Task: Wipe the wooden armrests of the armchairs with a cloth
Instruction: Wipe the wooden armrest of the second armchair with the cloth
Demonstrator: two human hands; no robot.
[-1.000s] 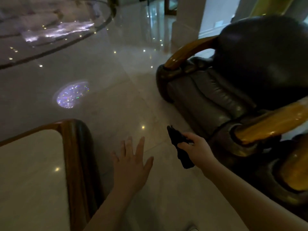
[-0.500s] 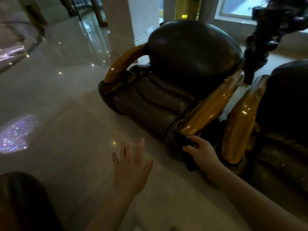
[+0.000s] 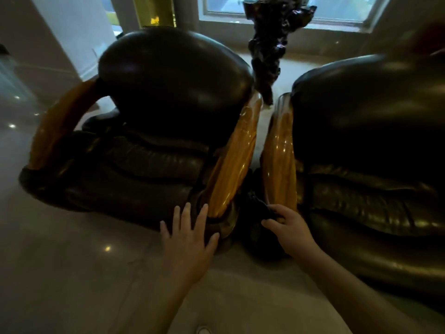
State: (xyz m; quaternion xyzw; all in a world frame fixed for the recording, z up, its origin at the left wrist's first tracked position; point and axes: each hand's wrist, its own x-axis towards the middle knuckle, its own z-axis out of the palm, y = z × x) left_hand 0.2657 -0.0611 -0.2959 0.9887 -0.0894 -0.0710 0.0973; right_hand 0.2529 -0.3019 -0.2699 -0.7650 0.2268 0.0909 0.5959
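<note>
Armrests, wooden, amber and glossy: three in view. The left armchair (image 3: 154, 131) shows two, a far-left armrest (image 3: 57, 126) curving down its outer side and an inner armrest (image 3: 234, 160) sloping toward the camera. The right armchair (image 3: 370, 145) shows one, the right chair's armrest (image 3: 280, 162), standing just beside the left chair's inner one with a narrow gap between them. Armchairs: two, dark leather, side by side on a pale polished floor (image 3: 72, 261). Cloth (image 3: 256, 208): one, dark, hard to separate from the shadow at the foot of the gap. Hands: two, bare. Right hand (image 3: 289, 230) has its grip closed on the cloth, fingers pinched around the bunched fabric; the cloth sits at the lower front end of the right chair's armrest, touching or very nearly touching the wood, too dim to tell which. Left hand (image 3: 190, 239) is flat with fingers spread, holding nothing, fingertips lying over the dark leather just below the front tip of the inner armrest. One gnarled dark sculpture (image 3: 269, 44) rises behind the chairs, above the gap. One window (image 3: 289, 6) beyond it.
</note>
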